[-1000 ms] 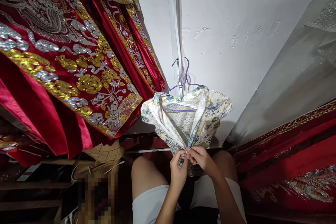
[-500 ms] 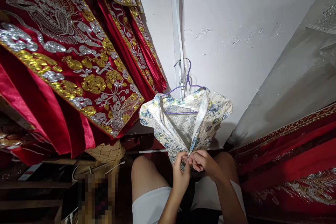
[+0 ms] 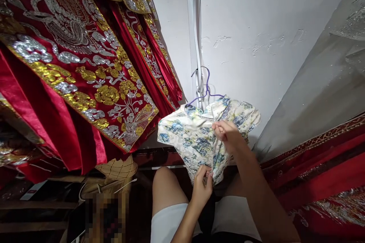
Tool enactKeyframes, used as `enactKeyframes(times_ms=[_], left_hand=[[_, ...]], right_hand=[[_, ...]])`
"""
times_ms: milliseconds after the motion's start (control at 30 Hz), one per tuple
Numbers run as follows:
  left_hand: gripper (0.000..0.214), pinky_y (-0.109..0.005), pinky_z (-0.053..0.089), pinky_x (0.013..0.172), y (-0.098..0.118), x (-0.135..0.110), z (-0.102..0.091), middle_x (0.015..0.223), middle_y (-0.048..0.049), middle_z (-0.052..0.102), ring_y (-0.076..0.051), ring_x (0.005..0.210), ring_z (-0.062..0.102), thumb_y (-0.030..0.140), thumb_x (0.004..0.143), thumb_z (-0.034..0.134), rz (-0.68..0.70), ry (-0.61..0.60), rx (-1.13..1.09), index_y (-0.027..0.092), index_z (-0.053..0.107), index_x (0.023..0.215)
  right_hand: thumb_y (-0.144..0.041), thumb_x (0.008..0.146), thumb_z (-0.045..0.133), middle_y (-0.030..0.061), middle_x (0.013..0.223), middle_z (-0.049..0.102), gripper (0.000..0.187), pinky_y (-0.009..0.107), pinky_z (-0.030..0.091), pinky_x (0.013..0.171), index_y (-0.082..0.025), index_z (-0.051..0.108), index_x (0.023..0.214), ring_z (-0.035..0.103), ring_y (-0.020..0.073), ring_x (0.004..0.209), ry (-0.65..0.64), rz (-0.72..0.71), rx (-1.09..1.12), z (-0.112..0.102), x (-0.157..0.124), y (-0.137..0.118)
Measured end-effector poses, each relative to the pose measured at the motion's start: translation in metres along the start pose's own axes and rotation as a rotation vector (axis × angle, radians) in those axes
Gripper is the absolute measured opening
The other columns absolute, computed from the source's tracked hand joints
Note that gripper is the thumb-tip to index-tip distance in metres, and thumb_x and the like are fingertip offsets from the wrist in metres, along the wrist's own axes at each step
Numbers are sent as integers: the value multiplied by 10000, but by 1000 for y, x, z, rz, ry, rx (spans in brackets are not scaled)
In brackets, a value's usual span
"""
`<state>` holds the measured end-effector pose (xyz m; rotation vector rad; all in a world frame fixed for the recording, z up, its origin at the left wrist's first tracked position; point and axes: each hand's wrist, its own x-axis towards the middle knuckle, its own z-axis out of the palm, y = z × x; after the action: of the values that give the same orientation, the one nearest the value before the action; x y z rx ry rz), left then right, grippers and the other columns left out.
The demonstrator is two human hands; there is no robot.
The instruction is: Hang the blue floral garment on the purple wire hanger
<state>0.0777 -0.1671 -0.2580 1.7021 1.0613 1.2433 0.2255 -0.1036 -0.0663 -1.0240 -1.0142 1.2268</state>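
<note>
A short-sleeved floral dress [image 3: 188, 133], white with blue and yellow flowers, hangs on a purple hanger [image 3: 207, 90] in front of me. Down its middle runs a zipper [image 3: 213, 150], its two edges now lying together. My left hand [image 3: 203, 182] pinches the fabric at the lower part of this seam. Higher up, just below the collar, my right hand [image 3: 226, 131] is closed on the zipper pull, which its fingers hide. Above that hand the collar still parts slightly.
Red garments with gold and silver sequins [image 3: 108, 95] hang at the left. A white strap [image 3: 196, 38] runs down the pale wall [image 3: 251, 15] to the hanger. Grey sheeting [image 3: 316, 79] and red embroidered cloth [image 3: 319, 163] are at the right. A woven tan item [image 3: 121, 169] lies lower left.
My right hand has moved up along the dress front from beside my left hand to near the collar. The wide front opening has closed. My left hand stays low on the fabric.
</note>
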Motion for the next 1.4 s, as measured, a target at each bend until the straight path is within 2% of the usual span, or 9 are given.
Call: enactKeyframes(times_ms=[167,367,467,567,700,833,1067,1233,1400], left_hand=[[228,-285,426,700,-10,-1,-6,808,-63,598,-204,761,566,316,995,501,47,-53,82,188,653,883],[191,-287,429,713,-6,9,-23,802,-47,599,-201,769,565,312,981,539,10,-125,89,193,646,877],[197,-306,464,789,20,32,-33,845,-49,650,-204,806,607,347,987,567,53,-122,-33,195,677,1044],[291,-314,478,840,62,68,-45,893,-55,676,-203,841,627,363,993,581,180,20,-140,193,654,1218],[389,-317,482,858,119,118,-61,1008,-74,669,-196,897,627,346,1019,556,394,114,-63,199,606,1376],[215,-279,477,771,146,144,-62,952,-54,641,-162,819,597,306,1019,568,519,103,129,200,708,1144],[164,-273,463,772,157,149,-59,852,-27,651,-156,826,606,267,1014,566,640,356,207,185,651,901],[247,-255,473,769,150,164,-116,860,-14,644,-143,814,604,399,981,589,499,724,78,176,643,889],[309,-197,477,676,100,155,-173,760,29,577,-95,688,572,457,881,704,279,922,-407,171,593,842]], right_hand=[[-380,699,639,-63,370,393,231,227,111,374,-176,596,601,223,56,351,43,-37,-26,6,18,-41],[-347,750,596,-37,392,476,231,230,212,405,-175,636,600,305,72,371,-5,-132,-130,13,7,-34],[-357,775,606,-38,420,496,229,242,246,439,-174,681,657,334,86,404,-42,-155,-158,13,-1,-22],[-385,788,617,-48,418,446,247,256,236,458,-176,674,668,320,91,420,-58,-86,-38,14,-6,-12],[-373,775,639,-74,404,361,223,265,205,460,-182,653,660,245,84,411,-139,14,162,16,-10,-4],[-391,798,657,-76,419,365,227,268,231,466,-187,666,698,256,89,419,-153,2,193,19,-11,-5],[-395,771,647,-33,443,452,292,283,262,487,-207,612,550,366,110,449,72,-178,-73,20,10,18],[-344,783,578,-40,426,399,329,286,272,507,-228,542,477,367,118,448,104,-205,-154,6,0,74],[-351,729,599,-29,455,430,333,269,219,467,-217,491,444,320,86,430,159,-95,74,17,-49,127]])
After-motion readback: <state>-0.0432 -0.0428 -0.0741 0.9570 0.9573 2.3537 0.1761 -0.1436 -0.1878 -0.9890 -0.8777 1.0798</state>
